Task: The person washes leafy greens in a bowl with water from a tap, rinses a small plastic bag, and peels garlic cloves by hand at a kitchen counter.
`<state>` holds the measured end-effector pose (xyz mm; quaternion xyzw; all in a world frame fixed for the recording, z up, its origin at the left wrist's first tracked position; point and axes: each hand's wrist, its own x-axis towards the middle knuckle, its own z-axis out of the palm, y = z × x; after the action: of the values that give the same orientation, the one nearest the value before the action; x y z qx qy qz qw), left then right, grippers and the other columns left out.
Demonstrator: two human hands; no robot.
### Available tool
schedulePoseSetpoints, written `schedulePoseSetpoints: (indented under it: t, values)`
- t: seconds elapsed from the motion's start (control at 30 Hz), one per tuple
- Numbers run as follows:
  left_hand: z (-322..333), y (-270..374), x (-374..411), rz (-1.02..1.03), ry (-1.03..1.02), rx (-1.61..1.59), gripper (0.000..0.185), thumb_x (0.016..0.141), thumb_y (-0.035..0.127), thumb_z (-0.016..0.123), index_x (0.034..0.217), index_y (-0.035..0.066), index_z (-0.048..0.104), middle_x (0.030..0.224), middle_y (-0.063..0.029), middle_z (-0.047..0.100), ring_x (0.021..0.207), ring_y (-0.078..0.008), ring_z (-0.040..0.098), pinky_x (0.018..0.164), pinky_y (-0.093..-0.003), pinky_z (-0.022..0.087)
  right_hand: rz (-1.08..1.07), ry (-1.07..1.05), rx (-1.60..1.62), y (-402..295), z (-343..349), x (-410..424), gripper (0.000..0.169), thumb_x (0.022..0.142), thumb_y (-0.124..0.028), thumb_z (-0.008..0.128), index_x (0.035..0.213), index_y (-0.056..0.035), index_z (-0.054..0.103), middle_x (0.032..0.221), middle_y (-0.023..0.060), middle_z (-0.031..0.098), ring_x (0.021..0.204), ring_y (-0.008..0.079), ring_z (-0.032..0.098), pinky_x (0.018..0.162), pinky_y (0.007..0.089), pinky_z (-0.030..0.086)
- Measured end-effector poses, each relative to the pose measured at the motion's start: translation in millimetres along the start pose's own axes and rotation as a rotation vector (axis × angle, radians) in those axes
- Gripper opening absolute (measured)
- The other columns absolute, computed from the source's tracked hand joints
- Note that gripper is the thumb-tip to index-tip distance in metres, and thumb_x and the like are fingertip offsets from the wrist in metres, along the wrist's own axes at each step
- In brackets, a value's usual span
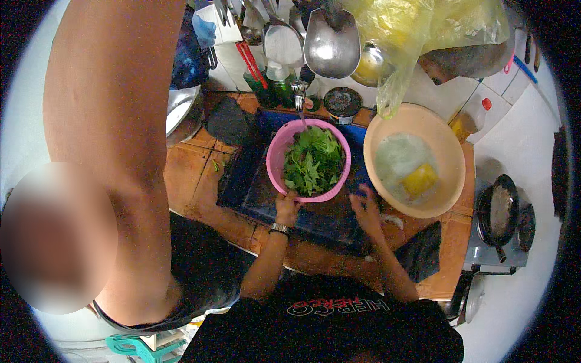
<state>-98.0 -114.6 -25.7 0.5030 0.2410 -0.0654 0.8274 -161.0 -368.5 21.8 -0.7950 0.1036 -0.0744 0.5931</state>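
Note:
Leafy greens (314, 159) lie in a pink plastic basket (275, 170) under the metal faucet (299, 93), over a dark blue sink basin (308, 233). My left hand (288, 208), with a watch on the wrist, grips the near rim of the basket. Right of the basket, my right hand (366, 211) is raised with its fingers apart and holds nothing. Close beyond it stands a peach-coloured plastic basin (447, 181) with sudsy water and a yellow sponge (420, 181) in it. A thin stream seems to run from the faucet at the basket's far side.
Another person's raised arm (111, 90) fills the left side. Ladles (332, 43) and a yellow plastic bag (408, 27) hang at the back wall. A dark cloth (422, 254) lies on the tiled counter. A pan (499, 211) sits on a stove at the right.

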Motion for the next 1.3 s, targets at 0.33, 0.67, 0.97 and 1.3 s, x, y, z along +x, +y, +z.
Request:
schedulePoseSetpoints:
  t: [0.33,0.67,0.97,1.3]
  values:
    - [-15.9,13.4,-3.8,0.17,0.012,0.2,0.035,0.088,0.02,0.068,0.116,0.011,0.05,0.097,-0.0024,0.06,0.081,-0.0162,0.058,0.062,-0.0321,0.052,0.488,-0.212,0.701,77.6,97.2,106.2,0.046,0.089,-0.016,0.057,0.131,-0.0163,0.039,0.117,0.0082,0.052,0.097,0.0277,0.059,0.064,0.0457,0.058]
    - [16.4,6.5,4.8,0.851,0.37,1.135,0.075,0.075,0.023,0.078,0.133,0.001,0.037,0.13,-0.0253,0.044,0.12,-0.0383,0.042,0.1,-0.0494,0.035,0.427,-0.118,0.63,109.8,91.7,105.6,0.053,0.088,-0.009,0.051,0.137,-0.0177,0.032,0.109,0.0086,0.052,0.089,0.026,0.058,0.061,0.0431,0.058]
    - [48.9,30.0,9.8,0.765,-0.02,1.749,0.099,0.064,0.051,0.08,0.146,0.026,0.031,0.148,-0.0305,0.018,0.132,-0.0583,0.02,0.1,-0.0661,0.031,0.494,-0.146,0.635,43.2,95.5,79.6,0.056,0.087,-0.002,0.05,0.139,-0.0118,0.033,0.11,0.0081,0.054,0.096,0.0231,0.057,0.076,0.0383,0.053]
    - [60.9,35.0,123.2,0.594,-0.438,1.524,0.072,0.078,0.042,0.066,0.141,0.019,0.038,0.112,-0.0261,0.062,0.107,-0.0389,0.06,0.092,-0.0467,0.048,0.27,-0.108,0.069,79.0,87.4,104.4,0.064,0.085,-0.01,0.057,0.143,-0.011,0.029,0.126,0.0144,0.05,0.107,0.0297,0.053,0.087,0.0429,0.047]
